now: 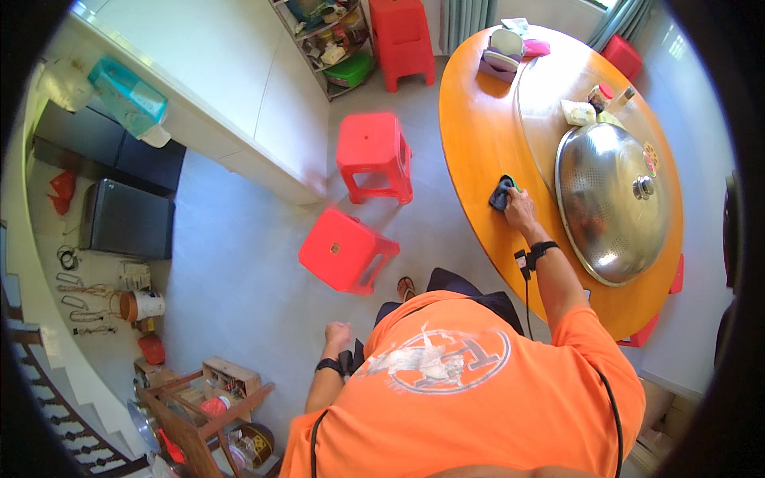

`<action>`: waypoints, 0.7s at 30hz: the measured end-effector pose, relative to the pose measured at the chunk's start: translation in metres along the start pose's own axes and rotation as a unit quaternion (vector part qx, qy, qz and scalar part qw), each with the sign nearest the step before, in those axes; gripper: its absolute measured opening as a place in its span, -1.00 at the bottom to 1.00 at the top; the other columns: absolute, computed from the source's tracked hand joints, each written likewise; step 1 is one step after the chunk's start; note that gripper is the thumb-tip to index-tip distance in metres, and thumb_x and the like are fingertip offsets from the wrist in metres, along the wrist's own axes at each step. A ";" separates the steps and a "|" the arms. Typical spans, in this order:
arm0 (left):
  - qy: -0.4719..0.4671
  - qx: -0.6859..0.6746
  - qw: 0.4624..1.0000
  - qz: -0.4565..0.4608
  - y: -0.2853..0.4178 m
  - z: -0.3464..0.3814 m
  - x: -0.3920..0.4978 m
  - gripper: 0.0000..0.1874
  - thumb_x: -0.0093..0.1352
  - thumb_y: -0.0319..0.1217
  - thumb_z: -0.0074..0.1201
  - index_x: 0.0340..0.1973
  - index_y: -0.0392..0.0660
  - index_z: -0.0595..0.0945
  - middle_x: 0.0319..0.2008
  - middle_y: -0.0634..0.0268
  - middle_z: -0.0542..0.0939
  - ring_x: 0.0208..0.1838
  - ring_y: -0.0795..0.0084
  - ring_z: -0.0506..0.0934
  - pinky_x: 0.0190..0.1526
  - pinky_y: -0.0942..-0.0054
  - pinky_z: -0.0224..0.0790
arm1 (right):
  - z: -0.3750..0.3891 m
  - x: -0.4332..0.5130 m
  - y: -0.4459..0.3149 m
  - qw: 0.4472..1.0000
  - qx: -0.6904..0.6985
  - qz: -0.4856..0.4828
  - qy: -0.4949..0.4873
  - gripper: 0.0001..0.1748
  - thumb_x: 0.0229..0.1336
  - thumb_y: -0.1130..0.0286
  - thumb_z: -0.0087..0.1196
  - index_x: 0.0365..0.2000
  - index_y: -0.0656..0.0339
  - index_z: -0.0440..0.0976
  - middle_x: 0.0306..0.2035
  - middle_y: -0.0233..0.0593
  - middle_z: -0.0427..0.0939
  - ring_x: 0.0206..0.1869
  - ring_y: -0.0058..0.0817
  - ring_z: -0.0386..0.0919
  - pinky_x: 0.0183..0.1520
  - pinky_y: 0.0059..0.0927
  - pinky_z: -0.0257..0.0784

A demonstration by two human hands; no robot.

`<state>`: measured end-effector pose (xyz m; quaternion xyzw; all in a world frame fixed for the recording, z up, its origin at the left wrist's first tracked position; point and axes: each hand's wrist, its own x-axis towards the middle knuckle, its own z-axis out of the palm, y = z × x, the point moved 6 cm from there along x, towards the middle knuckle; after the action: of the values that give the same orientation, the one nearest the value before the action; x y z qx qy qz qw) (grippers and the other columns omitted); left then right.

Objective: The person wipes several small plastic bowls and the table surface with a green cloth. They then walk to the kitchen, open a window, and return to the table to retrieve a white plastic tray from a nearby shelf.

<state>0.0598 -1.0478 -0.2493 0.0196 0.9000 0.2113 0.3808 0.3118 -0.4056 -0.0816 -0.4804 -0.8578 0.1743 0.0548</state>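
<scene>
My right hand (520,210) grips a dark cloth with a green edge (501,194) and presses it against the wooden top of a round table (478,137), close to its left rim. To the right of that hand, a large domed metal cover with small holes and a knob (603,221) lies on the table's turntable (532,119). My left hand (339,334) hangs by my side over the floor. Its fingers look curled in, and nothing shows in them. Both wrists wear black straps, and a cable runs from the right one.
Two red plastic stools (367,140) (343,248) stand left of the table, with stacked red stools (403,42) farther back. A purple holder (499,66), a red-lidded jar (600,95) and bags are on the table. A wooden chair (185,412) is at lower left.
</scene>
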 end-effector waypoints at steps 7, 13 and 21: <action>-0.045 0.128 0.988 0.073 0.104 -0.055 0.125 -0.69 0.41 -0.24 0.17 -0.45 -0.22 0.75 -0.53 0.08 0.73 -0.44 0.15 0.73 -0.17 0.14 0.61 | -0.005 -0.016 0.003 0.993 -0.109 0.013 0.040 -0.50 0.30 0.20 0.23 0.22 0.00 0.53 0.05 0.15 0.54 0.06 0.12 0.58 0.05 0.07 0.55; -0.089 0.069 0.990 0.087 0.217 -0.023 0.180 -0.67 0.40 -0.20 0.17 -0.46 -0.19 0.74 -0.51 0.03 0.73 -0.40 0.08 0.74 -0.14 0.09 0.61 | 0.002 0.004 -0.009 0.987 -0.139 -0.071 0.029 -0.29 0.30 0.06 0.19 0.42 -0.07 0.35 0.45 0.21 0.18 0.48 0.24 0.10 0.51 0.22 -0.04; -0.118 0.229 0.931 0.257 0.409 0.000 0.232 -0.67 0.31 -0.15 0.25 -0.32 -0.19 0.81 -0.26 -0.09 0.75 -0.07 -0.11 0.71 0.07 0.01 0.57 | 0.008 0.060 -0.036 0.994 -0.070 -0.078 0.018 -0.27 0.20 0.03 0.25 0.28 0.12 0.32 0.59 0.26 -0.10 0.60 0.41 -0.22 0.56 0.34 -0.27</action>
<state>-0.1562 -0.6299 -0.2448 0.3621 0.8364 0.0863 0.4023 0.2490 -0.3741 -0.0809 -0.4176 -0.9017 0.1003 0.0503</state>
